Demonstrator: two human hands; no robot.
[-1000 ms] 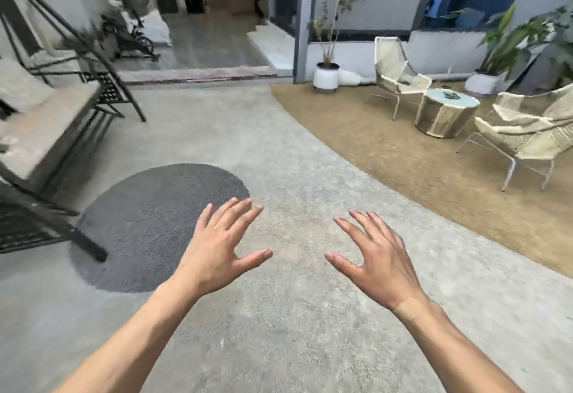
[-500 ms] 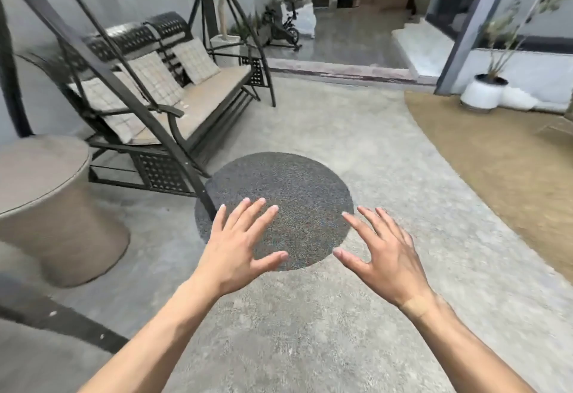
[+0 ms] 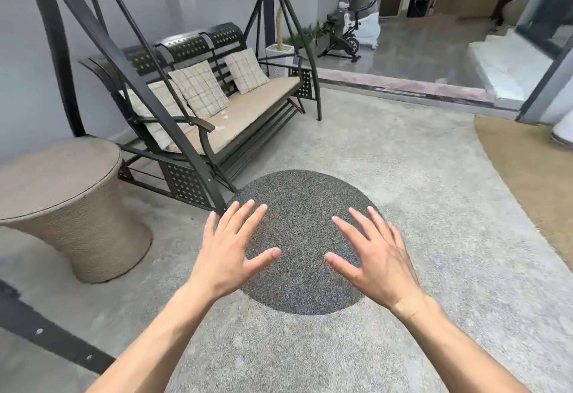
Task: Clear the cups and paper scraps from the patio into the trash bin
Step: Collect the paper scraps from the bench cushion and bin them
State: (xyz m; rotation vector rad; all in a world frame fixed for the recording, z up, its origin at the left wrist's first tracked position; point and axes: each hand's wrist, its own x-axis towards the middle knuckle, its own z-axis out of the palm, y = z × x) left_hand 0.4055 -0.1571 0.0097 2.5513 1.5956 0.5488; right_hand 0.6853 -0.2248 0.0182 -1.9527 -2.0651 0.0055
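Scraps (image 3: 224,117): small white bits, likely paper, sit on the tan seat cushion (image 3: 248,110) of the swing bench (image 3: 214,94), near its front edge toward the left armrest; one more pale bit (image 3: 219,128) lies just beside that armrest. Too small to confirm material. No cups and no trash bin in view, and the round wicker table (image 3: 55,172) at left shows a bare top. Left hand (image 3: 231,251) and right hand (image 3: 376,257) are both empty, fingers spread, each grip released, hovering palms-down over the dark round patch (image 3: 297,206) in the concrete floor, well apart from the bench. Step in hand looks like search and approach. Advice: walk to the bench front, steer clear of the slanted frame leg (image 3: 173,132) between here and the seat. Pinch each scrap with fingertips, or sweep them toward the cushion's front edge into a cupped palm so nothing drops through the slats. Check behind the pillows (image 3: 198,88) and under the bench before leaving. Locate the bin first to save a trip.
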